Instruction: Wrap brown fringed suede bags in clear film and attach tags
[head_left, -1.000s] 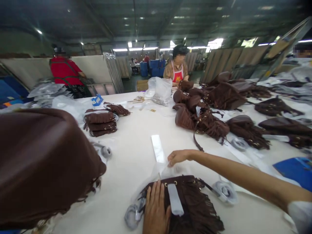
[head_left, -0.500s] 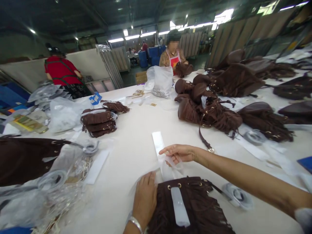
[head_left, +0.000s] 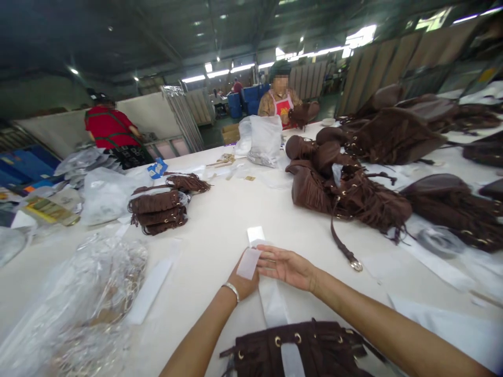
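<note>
Over the middle of the table (head_left: pixel 220 214), your two hands meet at a small translucent slip (head_left: pixel 248 263). Your left hand (head_left: pixel 247 283) is behind it, and since the slip hides most of the fingers, I can't tell whether they pinch it. Your right hand (head_left: pixel 293 269) has its fingers stretched out and slightly parted, tips at the slip's right edge; using both hands probably keeps something so light flat and steady. Beneath them a long white strip (head_left: pixel 273 303) runs down to the fringed brown bag (head_left: pixel 322 343), which lies nearest you, its lower part cut off by the view. A pale tab (head_left: pixel 293 361) sits on its front. For room, pale tabletop stretches ahead of your fingertips, between the stacked brown pieces (head_left: pixel 159 209) on the left and the heaped bags (head_left: pixel 361 199) on the right. The buckled strap (head_left: pixel 341 243) juts from that heap your way, and crumpled plastic (head_left: pixel 98 267) edges your left.
</note>
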Demonstrator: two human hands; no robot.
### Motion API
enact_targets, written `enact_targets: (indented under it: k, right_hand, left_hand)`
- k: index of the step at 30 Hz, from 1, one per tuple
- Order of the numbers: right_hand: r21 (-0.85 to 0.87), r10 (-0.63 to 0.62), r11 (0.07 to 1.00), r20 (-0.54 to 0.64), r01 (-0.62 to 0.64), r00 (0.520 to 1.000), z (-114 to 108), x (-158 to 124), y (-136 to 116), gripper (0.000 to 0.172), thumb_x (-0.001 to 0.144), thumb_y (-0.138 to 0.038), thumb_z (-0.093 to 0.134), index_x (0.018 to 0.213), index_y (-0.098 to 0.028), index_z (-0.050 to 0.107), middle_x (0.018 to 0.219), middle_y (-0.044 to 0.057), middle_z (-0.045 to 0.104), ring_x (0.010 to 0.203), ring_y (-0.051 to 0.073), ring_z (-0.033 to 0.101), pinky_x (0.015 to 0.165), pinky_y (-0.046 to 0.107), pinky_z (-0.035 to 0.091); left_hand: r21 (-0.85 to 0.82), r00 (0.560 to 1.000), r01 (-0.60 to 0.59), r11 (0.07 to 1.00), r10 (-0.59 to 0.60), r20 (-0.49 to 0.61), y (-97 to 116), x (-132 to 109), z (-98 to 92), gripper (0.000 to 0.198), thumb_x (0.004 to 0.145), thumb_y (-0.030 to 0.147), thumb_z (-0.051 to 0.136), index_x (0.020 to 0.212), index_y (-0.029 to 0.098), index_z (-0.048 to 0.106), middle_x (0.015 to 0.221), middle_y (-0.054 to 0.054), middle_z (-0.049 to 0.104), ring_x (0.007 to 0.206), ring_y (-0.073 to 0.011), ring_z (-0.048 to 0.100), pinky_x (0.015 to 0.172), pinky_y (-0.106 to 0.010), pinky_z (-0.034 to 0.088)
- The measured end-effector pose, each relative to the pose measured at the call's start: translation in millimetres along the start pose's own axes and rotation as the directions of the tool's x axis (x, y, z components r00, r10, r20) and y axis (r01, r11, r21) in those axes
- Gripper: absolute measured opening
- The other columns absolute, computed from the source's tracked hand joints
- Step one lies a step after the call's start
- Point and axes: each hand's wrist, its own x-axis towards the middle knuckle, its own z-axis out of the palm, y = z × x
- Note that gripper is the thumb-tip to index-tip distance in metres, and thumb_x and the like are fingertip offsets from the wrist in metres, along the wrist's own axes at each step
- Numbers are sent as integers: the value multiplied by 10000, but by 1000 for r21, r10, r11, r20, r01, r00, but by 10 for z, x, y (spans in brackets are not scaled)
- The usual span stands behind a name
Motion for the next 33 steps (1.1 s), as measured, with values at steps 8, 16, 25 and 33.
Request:
enact_targets:
  k: [8,16,25,33]
  right_hand:
    - [-185,-35,983,-155,6,987,-497,436,-25,408,833,-286,630,1239,-258,606,1411,81,520,1268,252,528,1060,393,494]
    - [-416,-43,901,-374,-126,926,-853,668,-6,374,723,-174,762,1072,-227,640,973,80,705,792,184,708,686,262,638]
    - [-593,-164,755,-586,-282,793,-236,995,-198,190,813,-241,720,800,-148,555,589,43,671,460,110,615,417,165,493]
    - [-741,-393,645,-531,-186,751,-494,1091,-379,167,897,-164,566,1058,-163,522,770,21,697,573,89,644,507,164,494]
  left_hand:
    - [373,993,1,928,-44,108,-163,241,-68,457,936,251,412,1380,153,455,1460,-110,467,1423,-302,263,1165,-528,242]
    - [506,985,149,849,-172,-1,-76,48,-178,397,969,272,336,1297,162,531,1468,-124,434,1379,-319,327,1124,-587,300]
    - [154,996,91,984,-85,-41,848,-427,-127,387,973,220,345,1329,162,486,1403,-109,513,1313,-198,453,1123,-401,411]
    - [357,974,75,931,-145,172,611,-383,279,647,892,233,495,1485,93,277,1589,-142,217,1477,-310,127,1181,-568,258]
